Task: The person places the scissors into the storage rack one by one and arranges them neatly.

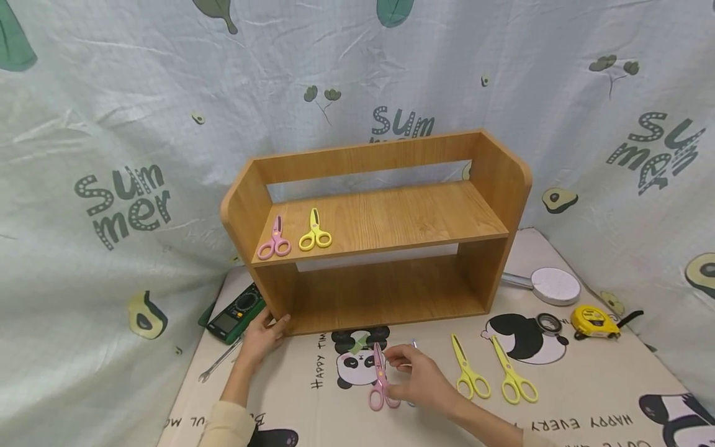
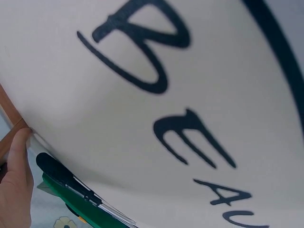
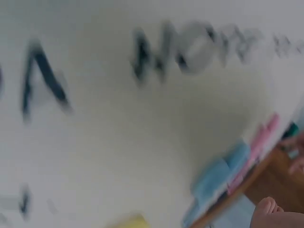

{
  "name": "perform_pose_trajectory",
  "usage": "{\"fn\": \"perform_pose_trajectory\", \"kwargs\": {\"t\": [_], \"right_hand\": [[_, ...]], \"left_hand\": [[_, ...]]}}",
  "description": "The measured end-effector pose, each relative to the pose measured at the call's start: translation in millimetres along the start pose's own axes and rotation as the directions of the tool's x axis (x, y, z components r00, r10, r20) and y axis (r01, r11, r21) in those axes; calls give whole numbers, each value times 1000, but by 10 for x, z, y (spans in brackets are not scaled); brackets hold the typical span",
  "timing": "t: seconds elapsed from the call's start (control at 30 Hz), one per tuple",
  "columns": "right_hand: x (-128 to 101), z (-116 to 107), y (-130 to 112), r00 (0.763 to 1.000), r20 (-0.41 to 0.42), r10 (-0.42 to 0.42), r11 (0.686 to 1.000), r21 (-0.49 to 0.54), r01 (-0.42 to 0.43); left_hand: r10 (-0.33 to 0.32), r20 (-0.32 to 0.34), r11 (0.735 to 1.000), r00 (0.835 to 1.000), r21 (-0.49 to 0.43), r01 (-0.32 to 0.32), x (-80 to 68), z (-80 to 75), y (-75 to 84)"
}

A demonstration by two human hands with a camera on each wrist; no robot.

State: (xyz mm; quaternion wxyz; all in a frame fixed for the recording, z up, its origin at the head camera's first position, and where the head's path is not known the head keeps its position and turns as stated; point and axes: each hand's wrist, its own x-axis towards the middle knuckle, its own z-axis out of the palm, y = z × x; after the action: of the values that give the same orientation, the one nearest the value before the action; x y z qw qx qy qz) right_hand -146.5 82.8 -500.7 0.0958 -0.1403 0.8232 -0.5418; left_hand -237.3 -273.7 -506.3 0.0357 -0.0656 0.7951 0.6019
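The left hand holds the shelf by its near left corner, thumb on the front edge, fingers at the side. The right hand is over the near pink scissors on the table, fingers bent, a gap between them and the thumb; it overlaps one handle loop, but I cannot tell whether it touches.

Just beside that pair lie what look like blue scissors, blurred in the right wrist view and mostly hidden by the right hand in the head view. To the right hand's right are a yellow pair and, farther out, a second yellow pair.

Ahead of the left hand, the upper board already bears an upper pink pair and an upper yellow pair, side by side, blades pointing away. As I judge it, two of six pairs are placed and four are left below.

Left of the left hand lie a multimeter and a wrench; beyond the right hand, to its right, a tape measure
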Motion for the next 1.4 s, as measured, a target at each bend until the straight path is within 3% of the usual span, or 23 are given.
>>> {"fn": "perform_pose_trajectory", "kwargs": {"t": [0.4,0.73,1.07,1.4], "right_hand": [[-82,279,253,997,-42,-60,997,-60,58],[-40,383,227,992,-87,-92,972,-223,71],[7,419,200,988,-116,-100,961,-269,66],[29,398,187,992,-95,-77,971,-232,54]], "left_hand": [[8,-20,1000,1000,19,-7,21,16,-29],[19,-17,1000,1000,3,-19,24,11,-34],[16,-16,1000,1000,3,-16,26,15,-36],[14,-9,1000,1000,9,-14,15,8,-46]]}}
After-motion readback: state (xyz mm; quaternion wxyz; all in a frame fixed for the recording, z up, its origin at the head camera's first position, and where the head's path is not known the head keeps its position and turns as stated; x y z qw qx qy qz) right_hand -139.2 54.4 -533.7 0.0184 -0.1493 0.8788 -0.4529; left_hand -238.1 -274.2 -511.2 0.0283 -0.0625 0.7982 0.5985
